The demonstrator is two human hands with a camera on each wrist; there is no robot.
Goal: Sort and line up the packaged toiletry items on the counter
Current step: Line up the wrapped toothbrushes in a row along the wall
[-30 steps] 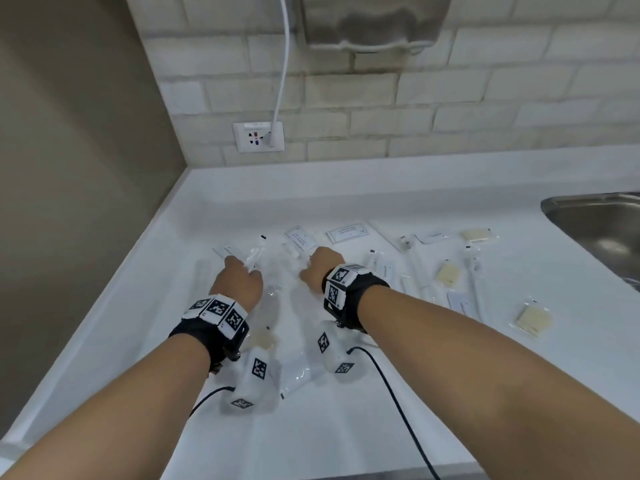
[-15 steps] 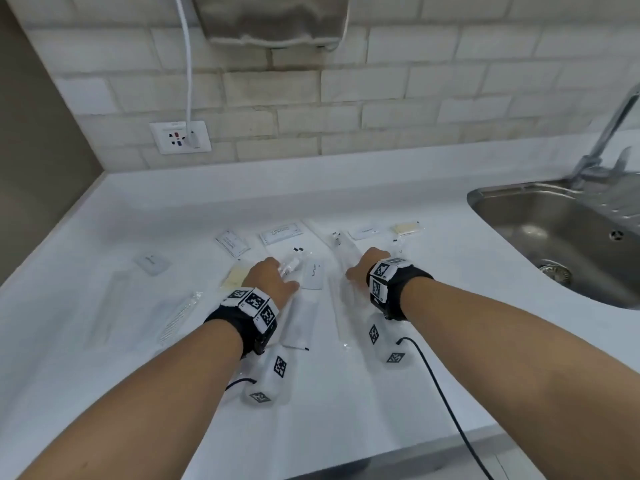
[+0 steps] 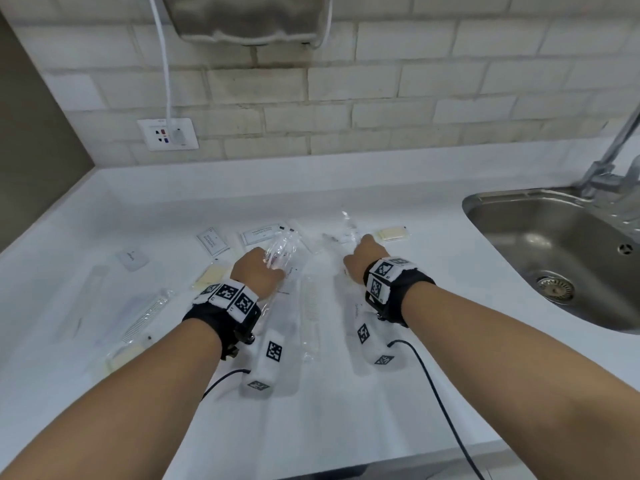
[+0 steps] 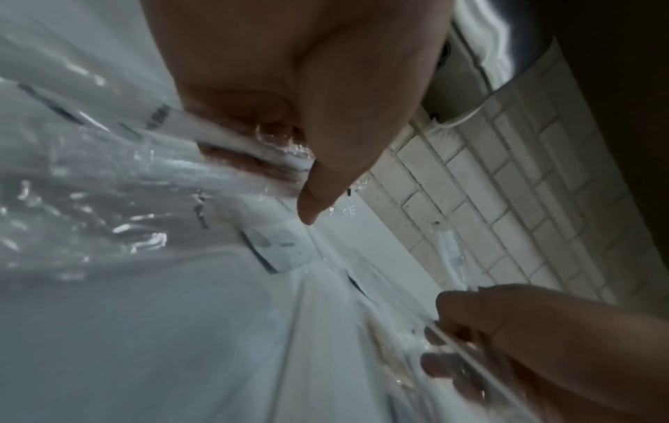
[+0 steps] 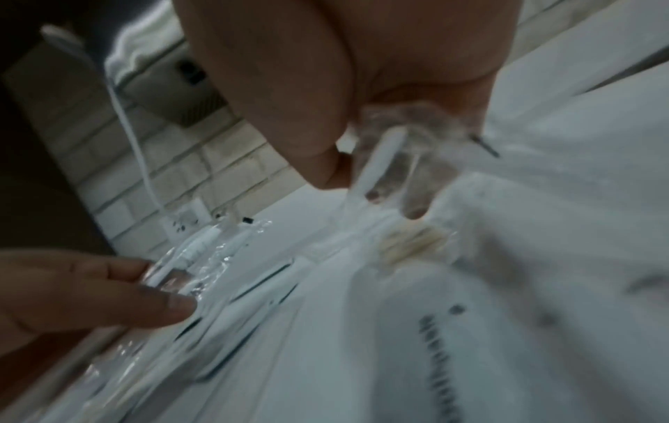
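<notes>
Near the middle of the head view, the left hand [image 3: 258,273] pinches a crinkly clear packet [image 3: 281,251] with a slim white stick inside; the left wrist view shows the thumb [image 4: 318,194] pressed against the curled fingers with the plastic caught between them. Just to the right, the right hand [image 3: 363,258] grips a second clear packet [image 3: 348,226], its top poking up toward the wall; in the right wrist view the fingertips [image 5: 376,194] close on the wrapper around a white stick, perhaps a toothbrush, though the blur makes that hard to say.

Both hands hover low over a white counter [image 3: 346,410] strewn with more packets. A wrapped comb [image 3: 311,303] lies between the wrists, another comb [image 3: 145,318] at lower left. Flat white sachets [image 3: 261,233] sit in the upper middle, and a small one [image 3: 132,259] lies apart at left. Pale yellow wrapped bars lie at centre left [image 3: 209,275], lower left [image 3: 126,355], and upper right [image 3: 393,233].

A steel sink [image 3: 561,258] fills the right edge, with a tap [image 3: 613,157] above it. On the tiled wall at upper left, a socket [image 3: 168,134] holds a white cord [image 3: 165,57].
</notes>
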